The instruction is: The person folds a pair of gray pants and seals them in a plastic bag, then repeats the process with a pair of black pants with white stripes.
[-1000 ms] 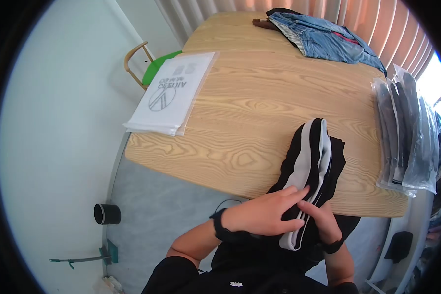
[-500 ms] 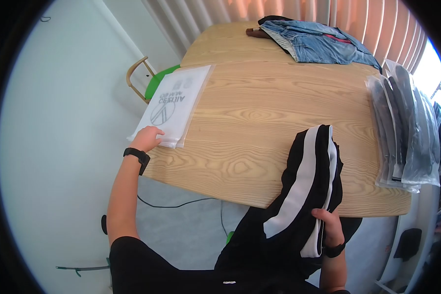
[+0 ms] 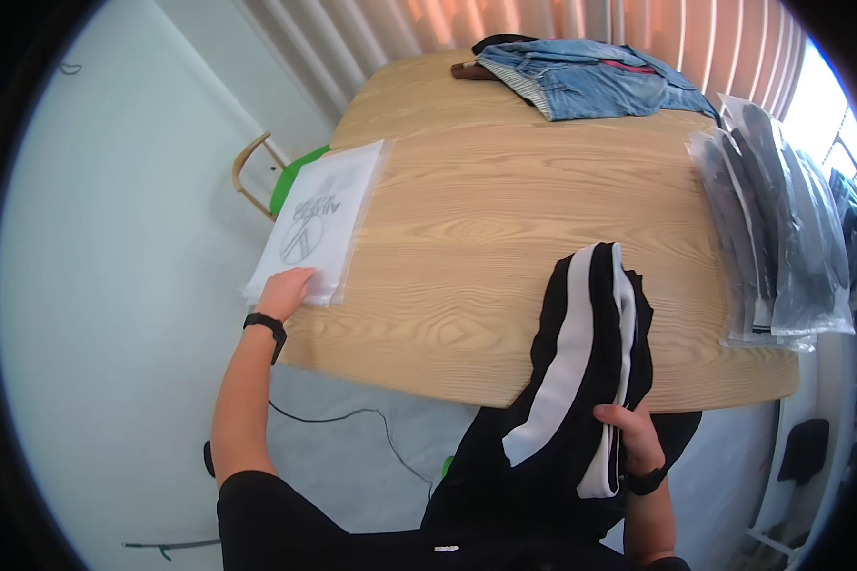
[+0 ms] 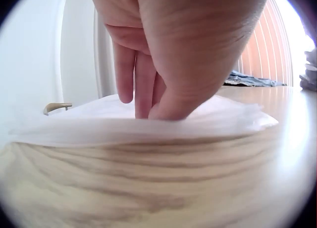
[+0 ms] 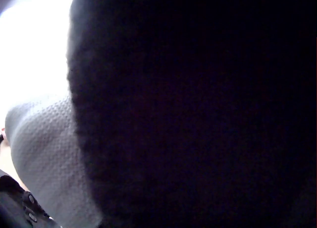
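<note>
Room: pale wall [image 3: 114, 285] at left, pleated curtain [image 3: 514, 21] behind, wood-grain surface [image 3: 448, 257] in the middle.
Chair: green seat, wooden back, beyond the surface's left edge.
Left hand [image 3: 284, 295]: on near end of the plastic bags; fingers [image 4: 144, 87] fairly straight, pointing down, tips touching the top bag, thumb close beside them; cannot tell if any plastic is pinched. Black strap on wrist.
Plastic bags [image 3: 338, 186]: flat white pile, dark print, left side of surface.
Denim clothes [image 3: 600, 86]: heaped at far edge.
Striped garment [image 3: 569, 352]: black with white bands, folded, far end on surface, near end over the front edge toward the person.
Right hand [image 3: 635, 443]: holds the garment's near right side, thumb on top; other fingers hidden underneath. Wrist view mostly dark cloth.
Bagged clothes [image 3: 767, 219]: clear bags, dark contents, right edge.
</note>
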Available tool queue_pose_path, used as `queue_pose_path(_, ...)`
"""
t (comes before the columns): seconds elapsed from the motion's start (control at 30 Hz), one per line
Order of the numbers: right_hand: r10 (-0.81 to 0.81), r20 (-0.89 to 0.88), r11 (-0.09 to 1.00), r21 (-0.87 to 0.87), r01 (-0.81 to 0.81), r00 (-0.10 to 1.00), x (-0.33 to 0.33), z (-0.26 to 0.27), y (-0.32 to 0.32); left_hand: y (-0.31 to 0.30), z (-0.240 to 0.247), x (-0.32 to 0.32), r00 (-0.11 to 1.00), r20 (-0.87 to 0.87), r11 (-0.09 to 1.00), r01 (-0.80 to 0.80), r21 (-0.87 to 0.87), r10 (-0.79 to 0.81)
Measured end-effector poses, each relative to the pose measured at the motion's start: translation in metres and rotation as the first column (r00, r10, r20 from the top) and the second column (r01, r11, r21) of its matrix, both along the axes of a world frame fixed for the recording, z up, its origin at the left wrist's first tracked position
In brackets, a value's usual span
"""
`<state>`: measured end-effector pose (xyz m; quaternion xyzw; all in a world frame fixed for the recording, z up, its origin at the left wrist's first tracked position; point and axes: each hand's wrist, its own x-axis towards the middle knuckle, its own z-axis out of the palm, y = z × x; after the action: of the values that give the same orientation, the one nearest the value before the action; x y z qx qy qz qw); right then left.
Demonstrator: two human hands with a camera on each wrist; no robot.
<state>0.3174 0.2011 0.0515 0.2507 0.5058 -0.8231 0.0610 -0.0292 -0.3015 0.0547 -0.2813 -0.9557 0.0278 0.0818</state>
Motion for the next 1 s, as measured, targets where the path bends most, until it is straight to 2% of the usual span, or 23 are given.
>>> queue_pose_path(0.03,0.009,-0.031,1.0,0.01,-0.009,0.999,-0.002,0.006,-0.001,0.001,0.002,-0.002,1.0,-0.007,1.0,0.02,0.003,-0.02)
queue_pose_path(0.07,-0.044,-0.095,0.999,0.018,0.046,0.994,-0.002,0.003,-0.003,0.003,0.009,0.0,0.998,0.065,1.0,0.002,-0.014,-0.001)
queue_pose_path(0.13,-0.004,-0.111,0.998,0.061,0.011,0.994,-0.003,-0.004,-0.001,0.003,0.016,0.0,0.986,0.158,0.999,-0.044,-0.027,0.048)
queue_pose_path(0.23,-0.017,-0.079,0.999,0.041,0.02,0.997,-0.003,-0.001,-0.002,0.003,0.01,-0.001,0.993,0.12,0.998,-0.011,-0.068,0.019)
queue_pose_path(0.33,-0.014,-0.066,0.999,0.044,0.017,0.998,-0.003,-0.002,-0.001,0.006,0.008,0.004,0.996,0.07,0.992,-0.051,-0.113,0.06)
queue_pose_path(0.4,-0.016,-0.088,0.998,0.065,0.022,0.996,-0.003,-0.007,-0.001,0.001,0.004,0.004,0.998,0.014,0.998,-0.061,0.021,0.061)
queue_pose_path(0.53,-0.028,-0.09,0.996,0.078,0.035,0.996,-0.002,-0.008,-0.001,0.004,0.005,0.001,0.989,-0.118,0.99,-0.073,0.123,0.087)
queue_pose_path(0.6,-0.051,-0.09,0.996,0.067,0.057,0.995,0.0,-0.007,-0.001,0.022,0.018,0.0,0.949,-0.295,0.938,0.001,0.348,0.108)
queue_pose_path(0.63,-0.071,-0.092,0.995,0.056,0.076,0.993,0.001,-0.006,-0.001,0.032,0.024,0.001,0.951,-0.291,0.938,-0.001,0.348,0.109)
queue_pose_path(0.7,-0.067,-0.089,0.996,0.056,0.072,0.994,0.002,-0.002,0.0,0.059,0.04,0.006,0.946,-0.3,0.884,0.035,0.466,0.12)
queue_pose_path(0.73,-0.064,-0.087,0.996,0.055,0.069,0.994,0.002,0.0,0.001,0.074,0.048,0.01,0.947,-0.296,0.884,0.032,0.467,0.122)
queue_pose_path(0.8,-0.059,-0.12,0.996,0.061,0.067,0.991,0.002,-0.004,0.0,0.103,0.059,0.015,0.909,-0.409,0.835,0.285,0.47,-0.08)
queue_pose_path(0.87,-0.049,-0.182,0.996,0.063,0.061,0.982,0.005,-0.006,0.003,0.132,0.059,0.018,0.889,-0.437,0.824,0.348,0.447,-0.138)
queue_pose_path(0.93,-0.05,-0.249,0.996,0.06,0.067,0.967,0.007,-0.004,0.004,0.169,0.061,0.034,0.816,-0.53,0.804,0.466,0.369,-0.23)
queue_pose_path(0.97,-0.02,-0.229,0.998,0.045,0.032,0.973,0.011,-0.002,0.006,0.186,0.06,0.042,0.809,-0.52,0.796,0.495,0.35,-0.275)
queue_pose_path(1.0,-0.054,-0.216,0.997,0.038,0.063,0.975,0.013,0.0,0.006,0.202,0.061,0.05,0.807,-0.506,0.782,0.515,0.35,-0.305)
